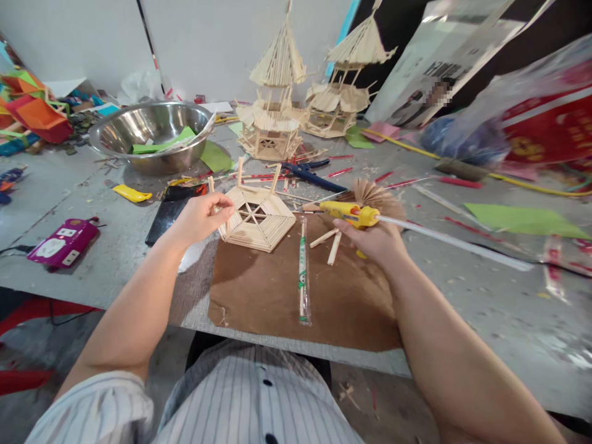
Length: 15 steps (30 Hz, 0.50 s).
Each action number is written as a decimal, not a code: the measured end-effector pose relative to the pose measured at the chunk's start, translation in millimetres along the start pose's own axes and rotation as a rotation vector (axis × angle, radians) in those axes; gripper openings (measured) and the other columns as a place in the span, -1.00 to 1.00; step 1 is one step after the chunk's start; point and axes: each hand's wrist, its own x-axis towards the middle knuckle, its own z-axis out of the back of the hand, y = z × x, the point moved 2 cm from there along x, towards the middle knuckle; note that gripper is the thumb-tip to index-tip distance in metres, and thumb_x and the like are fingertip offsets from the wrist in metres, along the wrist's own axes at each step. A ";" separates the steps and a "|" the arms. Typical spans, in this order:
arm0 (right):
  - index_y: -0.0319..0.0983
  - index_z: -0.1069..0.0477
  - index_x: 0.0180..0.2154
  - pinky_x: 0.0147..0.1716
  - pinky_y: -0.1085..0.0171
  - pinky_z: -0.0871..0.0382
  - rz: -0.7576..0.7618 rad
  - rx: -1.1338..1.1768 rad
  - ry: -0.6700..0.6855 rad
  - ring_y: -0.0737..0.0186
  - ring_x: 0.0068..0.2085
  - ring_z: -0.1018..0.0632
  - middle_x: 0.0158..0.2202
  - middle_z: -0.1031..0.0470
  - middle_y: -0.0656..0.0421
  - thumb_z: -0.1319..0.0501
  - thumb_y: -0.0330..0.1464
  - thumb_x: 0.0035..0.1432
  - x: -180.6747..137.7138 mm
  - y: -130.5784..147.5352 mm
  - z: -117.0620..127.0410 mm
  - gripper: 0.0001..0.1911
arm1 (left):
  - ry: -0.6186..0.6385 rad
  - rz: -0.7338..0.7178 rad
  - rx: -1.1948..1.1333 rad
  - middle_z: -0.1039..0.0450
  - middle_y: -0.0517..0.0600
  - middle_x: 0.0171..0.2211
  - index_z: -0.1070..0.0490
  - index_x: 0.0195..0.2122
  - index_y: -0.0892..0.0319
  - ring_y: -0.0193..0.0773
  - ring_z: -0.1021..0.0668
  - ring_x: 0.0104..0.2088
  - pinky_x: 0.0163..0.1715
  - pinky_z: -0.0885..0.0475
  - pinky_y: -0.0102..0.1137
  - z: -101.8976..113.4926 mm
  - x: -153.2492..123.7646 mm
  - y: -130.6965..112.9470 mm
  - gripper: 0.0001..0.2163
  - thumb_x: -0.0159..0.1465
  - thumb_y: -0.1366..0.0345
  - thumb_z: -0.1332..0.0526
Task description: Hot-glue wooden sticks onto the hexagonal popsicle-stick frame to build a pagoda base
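Note:
My left hand [201, 216] pinches a thin wooden stick at the left edge of a hexagonal stick platform [258, 217] with upright posts. The platform rests on a brown cardboard sheet [277, 296]. My right hand [377, 240] is closed round a yellow glue gun [354, 213], nozzle pointing left toward the platform, a white glue stick [457, 243] trailing out to the right. Loose short sticks [329, 242] and a wrapped pair of chopsticks [303, 271] lie on the cardboard between my hands.
Two finished stick pagodas [277, 105] [345, 86] stand behind. A steel bowl [152, 132] with green paper sits back left, a purple power strip [62, 242] at left, blue pliers [312, 174], a black phone [169, 213], a fan of sticks [377, 196] and green paper [522, 219] right.

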 end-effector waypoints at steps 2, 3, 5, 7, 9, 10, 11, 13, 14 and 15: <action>-0.27 -0.47 -0.29 -0.43 0.25 -0.37 -0.009 -0.007 -0.012 0.11 -0.35 -0.52 -0.45 -0.51 0.08 -0.17 -0.13 -0.02 0.2 -0.9 -0.5 -0.64 | -0.001 0.003 0.002 -0.29 -0.12 -0.63 -0.41 -0.31 0.23 -0.45 -0.30 -0.64 -0.64 -0.11 -0.52 -0.1 -0.2 -0.1 -0.76 0.16 0.15 -0.11; -0.27 -0.47 -0.28 -0.43 0.25 -0.37 -0.015 -0.010 -0.010 0.12 -0.35 -0.52 -0.45 -0.51 0.08 -0.17 -0.13 -0.02 0.3 -0.9 -0.5 -0.63 | -0.001 0.004 0.003 -0.29 -0.11 -0.63 -0.42 -0.31 0.23 -0.45 -0.30 -0.63 -0.63 -0.11 -0.52 -0.1 -0.3 -0.3 -0.76 0.16 0.16 -0.11; -0.28 -0.47 -0.27 -0.44 0.25 -0.37 -0.032 -0.013 0.010 0.12 -0.36 -0.52 -0.44 -0.51 0.07 -0.16 -0.12 -0.01 0.1 -0.1 -0.2 -0.62 | -0.003 0.006 0.005 -0.31 -0.11 -0.61 -0.42 -0.31 0.23 -0.45 -0.30 -0.63 -0.63 -0.11 -0.51 -0.1 -0.5 -0.7 -0.76 0.16 0.16 -0.11; -0.29 -0.47 -0.27 -0.45 0.25 -0.36 -0.049 -0.018 0.032 0.12 -0.37 -0.52 -0.45 -0.51 0.06 -0.16 -0.12 -0.01 -0.3 1.3 0.5 -0.61 | -0.003 0.009 0.007 -0.32 -0.10 -0.60 -0.42 -0.31 0.23 -0.46 -0.30 -0.63 -0.62 -0.11 -0.51 -0.1 -0.7 -1.0 -0.77 0.16 0.17 -0.12; -0.29 -0.47 -0.28 -0.44 0.24 -0.37 -0.055 -0.023 0.036 0.12 -0.37 -0.52 -0.46 -0.50 0.06 -0.15 -0.12 0.00 -0.8 2.7 1.3 -0.61 | -0.006 0.009 0.008 -0.32 -0.10 -0.61 -0.42 -0.31 0.23 -0.46 -0.30 -0.63 -0.62 -0.11 -0.51 0.0 -0.7 -1.2 -0.77 0.16 0.18 -0.12; -0.29 -0.47 -0.28 -0.43 0.24 -0.37 -0.053 -0.024 0.036 0.12 -0.37 -0.52 -0.47 -0.50 0.07 -0.15 -0.12 0.00 -1.0 3.3 1.6 -0.62 | -0.007 0.007 0.007 -0.32 -0.10 -0.61 -0.42 -0.31 0.23 -0.46 -0.30 -0.63 -0.63 -0.11 -0.51 0.0 -0.7 -1.1 -0.77 0.16 0.18 -0.12; -0.29 -0.47 -0.28 -0.42 0.24 -0.37 -0.050 -0.025 0.033 0.11 -0.36 -0.52 -0.47 -0.50 0.07 -0.15 -0.13 0.00 -1.2 3.7 1.9 -0.62 | -0.006 0.004 0.006 -0.32 -0.11 -0.61 -0.42 -0.31 0.24 -0.46 -0.29 -0.63 -0.63 -0.11 -0.51 -0.1 -0.6 -0.9 -0.77 0.16 0.18 -0.12; -0.28 -0.47 -0.29 -0.41 0.24 -0.36 -0.044 -0.023 0.029 0.11 -0.35 -0.52 -0.48 -0.50 0.08 -0.15 -0.13 0.01 -1.3 4.0 2.0 -0.63 | -0.007 -0.003 0.002 -0.32 -0.10 -0.61 -0.42 -0.31 0.24 -0.46 -0.29 -0.63 -0.63 -0.11 -0.52 -0.3 -0.4 -0.2 -0.77 0.16 0.18 -0.12; -0.28 -0.47 -0.30 -0.42 0.24 -0.36 -0.043 -0.020 0.030 0.11 -0.36 -0.52 -0.48 -0.50 0.08 -0.15 -0.13 0.00 -1.2 4.0 1.9 -0.64 | -0.008 -0.006 0.002 -0.32 -0.10 -0.61 -0.42 -0.31 0.24 -0.46 -0.29 -0.63 -0.63 -0.11 -0.52 -0.4 -0.3 0.1 -0.76 0.16 0.18 -0.11; -0.28 -0.47 -0.30 -0.42 0.24 -0.36 -0.043 -0.017 0.031 0.12 -0.36 -0.52 -0.47 -0.50 0.08 -0.15 -0.13 0.00 -1.2 4.0 1.9 -0.64 | -0.011 -0.008 0.003 -0.32 -0.11 -0.62 -0.42 -0.31 0.24 -0.46 -0.29 -0.63 -0.63 -0.11 -0.52 -0.4 -0.3 0.4 -0.76 0.16 0.18 -0.11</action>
